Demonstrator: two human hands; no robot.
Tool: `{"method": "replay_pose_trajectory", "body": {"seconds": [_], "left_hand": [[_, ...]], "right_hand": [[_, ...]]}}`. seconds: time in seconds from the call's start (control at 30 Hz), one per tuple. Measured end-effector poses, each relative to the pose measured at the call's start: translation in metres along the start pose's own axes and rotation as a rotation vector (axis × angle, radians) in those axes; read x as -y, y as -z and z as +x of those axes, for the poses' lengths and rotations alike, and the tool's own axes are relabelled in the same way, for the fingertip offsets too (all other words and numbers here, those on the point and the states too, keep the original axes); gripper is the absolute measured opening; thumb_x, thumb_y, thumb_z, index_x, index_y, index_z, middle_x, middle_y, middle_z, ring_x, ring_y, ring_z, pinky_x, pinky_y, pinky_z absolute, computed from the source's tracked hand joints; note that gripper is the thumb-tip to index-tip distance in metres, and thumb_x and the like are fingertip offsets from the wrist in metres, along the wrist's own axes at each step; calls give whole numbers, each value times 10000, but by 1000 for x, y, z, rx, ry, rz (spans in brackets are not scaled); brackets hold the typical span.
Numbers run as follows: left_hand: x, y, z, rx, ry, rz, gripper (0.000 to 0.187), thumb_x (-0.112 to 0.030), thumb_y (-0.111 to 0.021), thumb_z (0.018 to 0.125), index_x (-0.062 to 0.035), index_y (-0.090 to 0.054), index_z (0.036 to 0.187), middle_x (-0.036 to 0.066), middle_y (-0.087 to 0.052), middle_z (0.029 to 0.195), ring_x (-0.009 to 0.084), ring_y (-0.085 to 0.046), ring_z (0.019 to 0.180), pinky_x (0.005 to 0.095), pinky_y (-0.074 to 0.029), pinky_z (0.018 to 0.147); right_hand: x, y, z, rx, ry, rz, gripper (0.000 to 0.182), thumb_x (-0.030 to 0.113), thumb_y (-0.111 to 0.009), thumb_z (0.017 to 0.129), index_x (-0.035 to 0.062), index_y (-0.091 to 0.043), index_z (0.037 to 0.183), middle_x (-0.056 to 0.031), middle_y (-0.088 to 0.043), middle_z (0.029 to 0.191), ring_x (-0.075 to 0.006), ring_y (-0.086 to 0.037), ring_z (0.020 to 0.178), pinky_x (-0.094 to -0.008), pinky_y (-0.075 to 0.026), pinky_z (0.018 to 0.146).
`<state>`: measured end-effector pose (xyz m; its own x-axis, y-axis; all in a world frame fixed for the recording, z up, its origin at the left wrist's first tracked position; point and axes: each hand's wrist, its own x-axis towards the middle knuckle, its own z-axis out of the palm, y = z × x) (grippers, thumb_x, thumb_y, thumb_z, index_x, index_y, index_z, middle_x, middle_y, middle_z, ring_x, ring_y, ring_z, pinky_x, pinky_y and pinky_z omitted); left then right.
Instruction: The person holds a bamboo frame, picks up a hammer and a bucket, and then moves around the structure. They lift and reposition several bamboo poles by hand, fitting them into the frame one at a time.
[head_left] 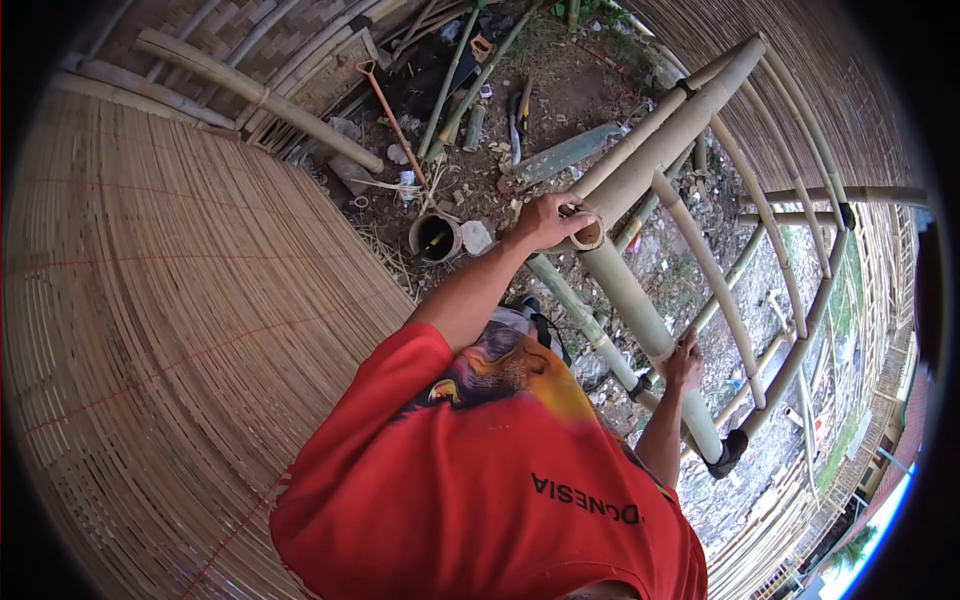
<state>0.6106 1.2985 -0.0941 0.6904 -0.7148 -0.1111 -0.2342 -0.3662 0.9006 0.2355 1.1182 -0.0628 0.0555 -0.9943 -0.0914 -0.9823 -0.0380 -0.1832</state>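
My left hand (552, 221) is closed on the cut, hollow end of a thick tan bamboo pole (690, 120), its thumb over the rim. From this end the pole runs away to the upper right. Just under it, a thick pale-green bamboo post (622, 290) extends toward the lower right. My right hand (685, 364) grips the side of that post further down, with some fingers hidden. Dark lashing (728, 455) wraps the post's far end. Thinner bamboo poles (705, 250) join into a frame on the right.
A woven bamboo slat panel (200, 290) spans the left. On the littered ground are a bucket (436, 238), a tool with a long orange handle (392, 120), a handsaw (482, 48) and a split bamboo piece (568, 155). A horizontal bamboo beam (270, 100) juts out at upper left.
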Motion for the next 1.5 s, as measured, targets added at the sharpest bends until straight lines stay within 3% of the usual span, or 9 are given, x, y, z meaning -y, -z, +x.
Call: {"method": "replay_pose_trajectory", "body": {"seconds": [0.2,0.53,0.7,0.93,1.1,1.2,1.27,1.33,1.5], "left_hand": [[-2,1,-2,-16,-16,-26,545,-590,-752,758,-158,-737,1088,117,-738,976,273,-714,896,384,-552,806],[-6,2,-2,26,21,-40,575,-583,-751,764,-160,-716,1152,105,-735,1016,250,-709,925,365,-547,825],[-16,6,-6,57,84,-116,527,-492,-772,780,-123,-713,1151,94,-739,1022,211,-711,930,338,-545,832],[-4,-4,-4,14,25,-77,529,-500,-754,808,-100,-711,1151,101,-734,1051,220,-709,960,337,-545,838],[6,14,-6,164,-47,-136,603,-527,-721,855,-84,-656,1259,136,-689,1192,242,-659,1114,358,-510,936],[31,38,-7,43,2,-258,676,-573,-703,852,-43,-633,1267,173,-703,1142,247,-683,1027,345,-528,880],[34,74,-22,-26,234,-383,684,-533,-731,851,19,-618,1239,184,-685,1164,243,-661,1062,333,-513,897],[82,84,-27,-209,399,-325,654,-501,-747,850,39,-626,1199,168,-687,1154,237,-649,1076,337,-505,899],[163,124,-65,-371,708,-334,539,-439,-751,860,6,-654,1149,146,-695,1094,232,-660,1006,353,-519,835]], "right_hand": [[8,11,-7,49,16,2,764,698,-278,967,100,-752,990,-202,-707,973,-402,-648,956,-524,-474,820],[-3,-2,1,-74,3,43,783,722,-342,942,54,-736,824,-220,-682,785,-403,-653,812,-516,-467,750],[14,18,-12,-38,-29,85,752,704,-352,947,75,-764,928,-231,-696,853,-430,-658,875,-525,-476,797],[10,20,-11,-24,-36,56,754,716,-349,940,89,-766,965,-230,-701,882,-440,-654,896,-531,-476,808],[-1,12,-5,-55,-15,84,741,722,-375,933,87,-759,930,-231,-692,868,-436,-650,888,-517,-475,789],[7,16,-12,-133,-8,78,657,638,-430,952,67,-736,842,-226,-684,801,-439,-658,835,-529,-486,749],[10,20,-15,-118,14,105,656,642,-434,949,70,-744,860,-226,-685,805,-437,-660,846,-527,-487,758],[10,17,-14,-142,4,83,660,642,-435,948,66,-744,861,-226,-684,800,-436,-659,835,-529,-485,750],[16,22,-11,-110,1,66,666,637,-436,950,54,-734,829,-227,-684,803,-434,-655,824,-528,-481,743]]}}
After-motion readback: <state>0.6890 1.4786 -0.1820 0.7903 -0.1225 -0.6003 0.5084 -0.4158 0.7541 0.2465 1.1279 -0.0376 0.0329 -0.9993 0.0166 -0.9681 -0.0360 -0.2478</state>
